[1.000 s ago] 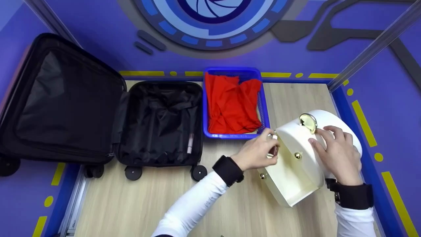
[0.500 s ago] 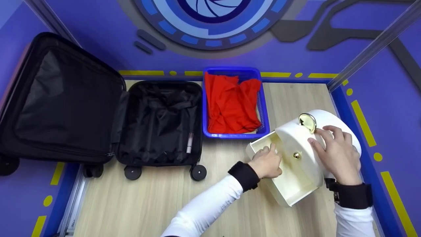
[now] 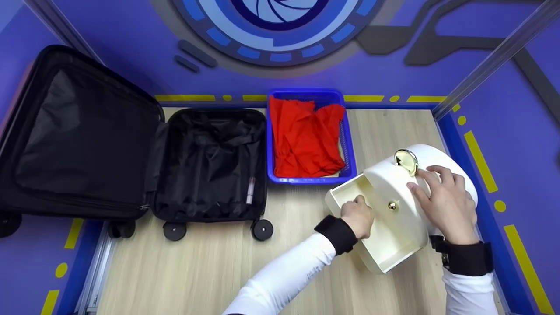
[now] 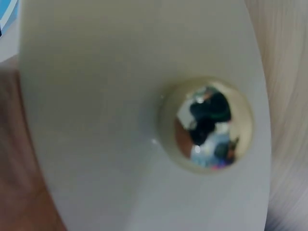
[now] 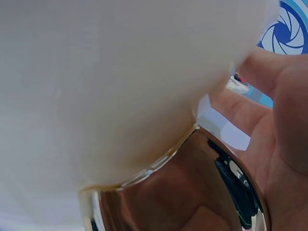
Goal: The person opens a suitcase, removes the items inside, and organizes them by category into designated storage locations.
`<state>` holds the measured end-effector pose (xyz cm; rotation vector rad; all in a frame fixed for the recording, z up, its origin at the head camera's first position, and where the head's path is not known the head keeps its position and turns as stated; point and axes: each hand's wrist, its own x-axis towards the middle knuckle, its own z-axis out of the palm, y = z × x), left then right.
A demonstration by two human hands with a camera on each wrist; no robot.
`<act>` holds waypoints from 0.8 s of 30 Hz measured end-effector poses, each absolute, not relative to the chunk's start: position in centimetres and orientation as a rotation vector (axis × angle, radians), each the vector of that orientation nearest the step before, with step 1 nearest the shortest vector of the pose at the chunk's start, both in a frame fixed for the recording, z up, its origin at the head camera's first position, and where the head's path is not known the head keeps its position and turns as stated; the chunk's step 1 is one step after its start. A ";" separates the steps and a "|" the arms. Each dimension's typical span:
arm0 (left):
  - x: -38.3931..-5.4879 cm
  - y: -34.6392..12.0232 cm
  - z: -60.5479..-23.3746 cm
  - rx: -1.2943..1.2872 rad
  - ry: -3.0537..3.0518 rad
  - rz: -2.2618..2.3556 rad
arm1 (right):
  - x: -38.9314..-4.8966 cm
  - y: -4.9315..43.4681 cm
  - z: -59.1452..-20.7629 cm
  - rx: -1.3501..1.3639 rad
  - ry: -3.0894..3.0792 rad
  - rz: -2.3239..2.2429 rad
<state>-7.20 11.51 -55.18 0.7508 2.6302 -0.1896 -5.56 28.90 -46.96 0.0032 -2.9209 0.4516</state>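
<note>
A white rounded storage box (image 3: 389, 175) with gold fittings stands at the right, its cream drawer (image 3: 391, 243) pulled out. My left hand (image 3: 359, 216) reaches down into the drawer; its fingertips are hidden, so I cannot tell whether they hold anything. In the left wrist view, the drawer's gold knob (image 4: 207, 125) is close up on the front panel (image 4: 106, 115), with part of the hand at the left edge. On the box's top my right hand (image 3: 450, 205) rests with spread, slightly bent fingers, beside the round gold handle (image 3: 406, 162). The right wrist view shows shiny gold metal (image 5: 178, 187) near the palm.
A black suitcase (image 3: 210, 166) lies wide open at the left, with a slim pinkish tube (image 3: 250, 190) inside. Between suitcase and box, a blue basket (image 3: 311, 180) contains red cloth (image 3: 304, 140). Purple panels (image 3: 516, 144) border the wooden table (image 3: 197, 271).
My left hand has moved from the drawer's far edge down into the drawer, then slightly further in. The right hand has stayed on the box. The head view has shifted slightly.
</note>
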 end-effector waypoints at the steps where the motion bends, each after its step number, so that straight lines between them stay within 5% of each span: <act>1: -7.1 11.6 -55.2 0.739 2.640 -0.191 | -5.6 28.9 -47.0 0.006 -2.918 0.450; 14: -7.0 10.6 -55.2 0.752 2.718 -0.100 | -5.6 28.8 -47.1 -0.003 -2.932 0.453; 24: -7.7 4.7 -54.7 0.982 2.990 0.529 | -5.5 28.8 -47.0 -0.016 -2.939 0.468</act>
